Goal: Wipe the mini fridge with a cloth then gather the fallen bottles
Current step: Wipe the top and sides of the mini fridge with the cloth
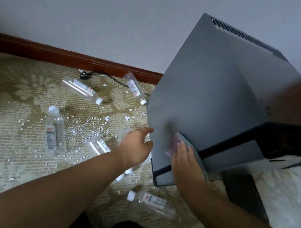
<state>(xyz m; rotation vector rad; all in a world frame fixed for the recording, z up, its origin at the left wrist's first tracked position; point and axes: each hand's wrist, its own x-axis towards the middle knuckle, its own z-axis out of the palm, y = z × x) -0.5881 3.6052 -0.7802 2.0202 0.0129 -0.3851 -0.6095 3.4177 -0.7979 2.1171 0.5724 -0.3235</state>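
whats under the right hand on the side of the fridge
A grey cloth, pressed flat against the fridge side by the right hand. Only its upper and right edges show; the part beneath the palm is covered.

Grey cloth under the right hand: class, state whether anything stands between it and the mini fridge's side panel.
Nothing visible does. The right hand presses the grey cloth flat against the side panel of the grey box-shaped mini fridge, near its lower corner. The left hand sits at the panel's edge, clear of the cloth.
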